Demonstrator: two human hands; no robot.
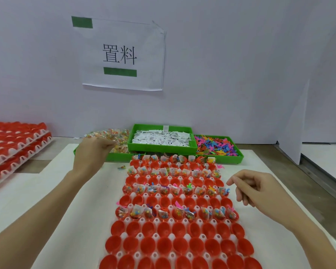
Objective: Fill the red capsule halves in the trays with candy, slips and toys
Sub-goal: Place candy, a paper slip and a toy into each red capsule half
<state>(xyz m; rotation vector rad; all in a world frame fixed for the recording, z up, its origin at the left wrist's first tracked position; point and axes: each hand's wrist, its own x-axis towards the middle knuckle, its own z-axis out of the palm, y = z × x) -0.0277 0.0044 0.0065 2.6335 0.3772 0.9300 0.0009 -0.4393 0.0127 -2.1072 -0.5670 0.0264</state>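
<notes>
Left hand (89, 155) is reached over the candy bin (113, 147), fingers curled down into the wrapped candy packets (113, 135); whether a packet is actually pinched cannot be told, fingertips are hidden. Right hand (254, 188) hovers at the right edge of the capsule tray (138, 220), fingers loosely curled, nothing held. Filled red capsule halves (188, 191) sit in alternate far rows; the empty halves (179, 230) fill the near rows. Best done by lifting a small bunch, then dropping one packet per cup, low over the cup. Room is tight at the far edge: slip bin (161, 138) and toy bin (215, 145) butt against the tray. Open board is available left and right. Stacked trays (14, 144) lie far left, well apart.
</notes>
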